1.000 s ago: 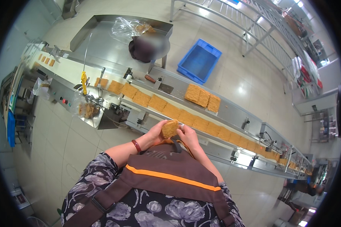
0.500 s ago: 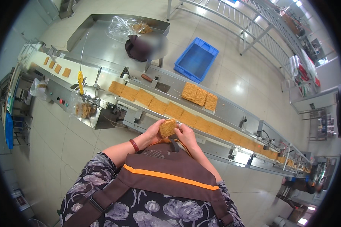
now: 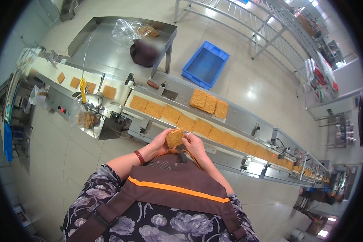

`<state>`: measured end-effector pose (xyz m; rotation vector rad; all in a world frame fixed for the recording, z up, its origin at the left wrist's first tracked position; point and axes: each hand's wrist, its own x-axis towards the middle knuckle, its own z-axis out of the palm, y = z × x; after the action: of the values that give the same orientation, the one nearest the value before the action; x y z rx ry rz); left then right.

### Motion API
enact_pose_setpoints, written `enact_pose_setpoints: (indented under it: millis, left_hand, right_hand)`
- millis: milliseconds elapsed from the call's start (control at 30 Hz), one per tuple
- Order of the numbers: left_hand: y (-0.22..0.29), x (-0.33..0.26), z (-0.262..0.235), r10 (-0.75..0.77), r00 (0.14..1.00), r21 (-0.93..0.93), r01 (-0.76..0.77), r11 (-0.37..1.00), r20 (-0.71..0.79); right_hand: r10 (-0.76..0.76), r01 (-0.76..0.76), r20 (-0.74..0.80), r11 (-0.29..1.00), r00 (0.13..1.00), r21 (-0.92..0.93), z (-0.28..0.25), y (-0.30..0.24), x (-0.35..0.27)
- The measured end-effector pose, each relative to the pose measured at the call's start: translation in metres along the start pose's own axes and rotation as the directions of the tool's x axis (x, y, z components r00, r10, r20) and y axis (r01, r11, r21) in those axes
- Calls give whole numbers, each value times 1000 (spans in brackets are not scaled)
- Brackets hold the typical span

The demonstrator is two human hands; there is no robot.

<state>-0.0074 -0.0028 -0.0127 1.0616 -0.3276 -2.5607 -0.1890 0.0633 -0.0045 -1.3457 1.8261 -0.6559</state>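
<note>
A square golden noodle block [image 3: 175, 138] is held up in front of my chest. My left hand [image 3: 160, 142] grips its left edge and my right hand [image 3: 193, 143] grips its right edge. Just beyond my hands runs a white conveyor belt [image 3: 132, 96] carrying a long row of the same noodle blocks [image 3: 171, 113], touching one another. Three more blocks [image 3: 209, 103] lie side by side on the steel ledge behind the belt.
A blue plastic crate [image 3: 206, 64] stands on the floor beyond the conveyor. A steel table [image 3: 109, 42] at the back holds a clear bag; another person's head [image 3: 144, 51] shows at its edge. Metal racks [image 3: 246, 24] stand at the far right.
The noodle blocks on the belt have travelled along to the right. My hands still hold the same block in front of me, turned slightly.
</note>
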Motion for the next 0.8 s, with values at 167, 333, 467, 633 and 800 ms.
enact_pose_setpoints:
  millis: [167, 333, 467, 633, 800]
  left_hand:
    - [3, -6, 6, 7, 1000, -34, -7, 999, 0]
    - [4, -7, 5, -1, 1000, -28, 2, 1000, 20]
    - [1, -6, -1, -2, 1000, -17, 2, 1000, 0]
    - [0, -7, 1, 1, 1000, -4, -1, 1000, -17]
    - [-1, -7, -1, 3, 1000, 14, -3, 1000, -17]
  right_hand:
    - [8, -7, -17, 996, 1000, 88, -1, -10, -3]
    - [-4, 5, -6, 998, 1000, 65, 2, -3, -1]
    - [-8, 8, 2, 999, 1000, 34, 1, -7, -2]
    - [-6, 7, -5, 999, 1000, 45, 2, -5, -4]
    - [4, -4, 0, 999, 1000, 35, 2, -5, -5]
